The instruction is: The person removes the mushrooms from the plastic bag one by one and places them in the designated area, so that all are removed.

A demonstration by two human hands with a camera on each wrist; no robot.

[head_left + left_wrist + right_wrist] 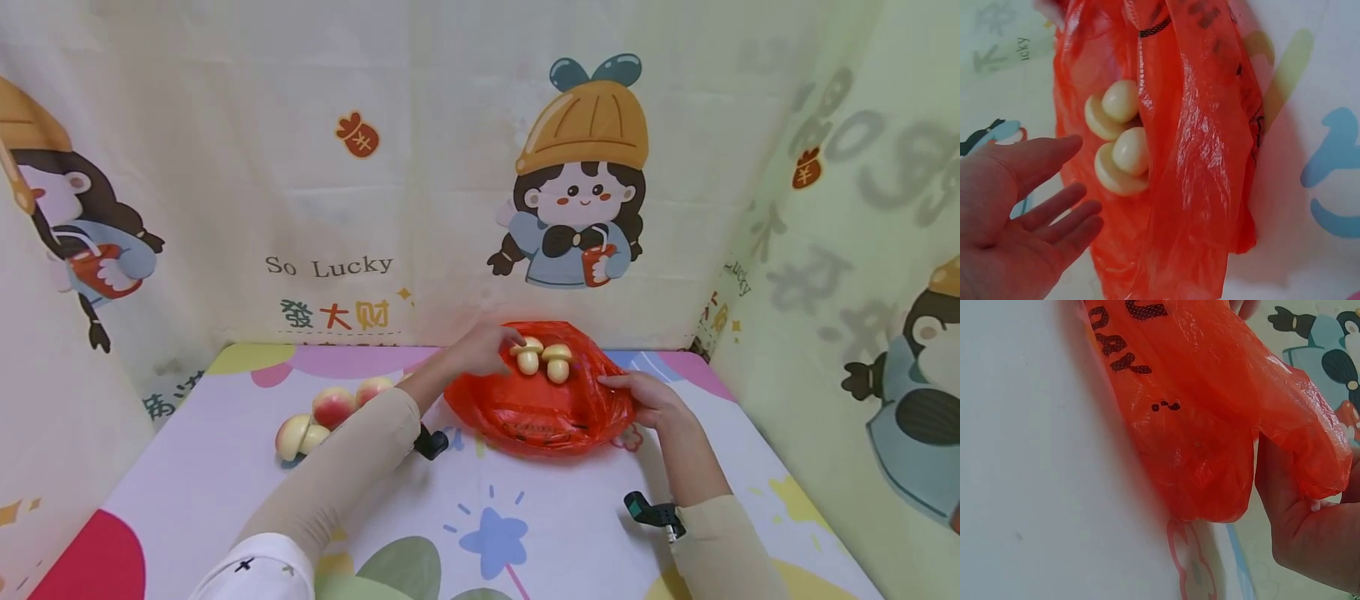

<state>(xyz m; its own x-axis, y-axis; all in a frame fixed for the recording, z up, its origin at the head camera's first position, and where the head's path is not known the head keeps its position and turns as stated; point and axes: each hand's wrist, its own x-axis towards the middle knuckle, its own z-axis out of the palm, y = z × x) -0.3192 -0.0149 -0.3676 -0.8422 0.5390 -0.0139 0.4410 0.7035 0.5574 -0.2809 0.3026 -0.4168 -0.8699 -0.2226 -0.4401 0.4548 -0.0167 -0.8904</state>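
A red plastic bag (517, 396) lies with its mouth spread on the table. Inside, two cream-coloured toy mushrooms (557, 364) sit side by side, stems towards me. My left hand (483, 350) is over the bag's left back edge; in the left wrist view its fingers are extended beside the mushrooms (1125, 156), holding nothing. My right hand (651, 396) pinches the right rim of the bag between thumb and fingers. In the right wrist view, bag film (1204, 425) with black print hides part of that hand (1304, 531).
Left of the bag are two red-and-cream toy fruits (333, 407) and another cream toy mushroom (313, 439), partly hidden by my left forearm. A patterned cloth covers the table (555, 500). Printed curtains (442, 167) close off the back and sides.
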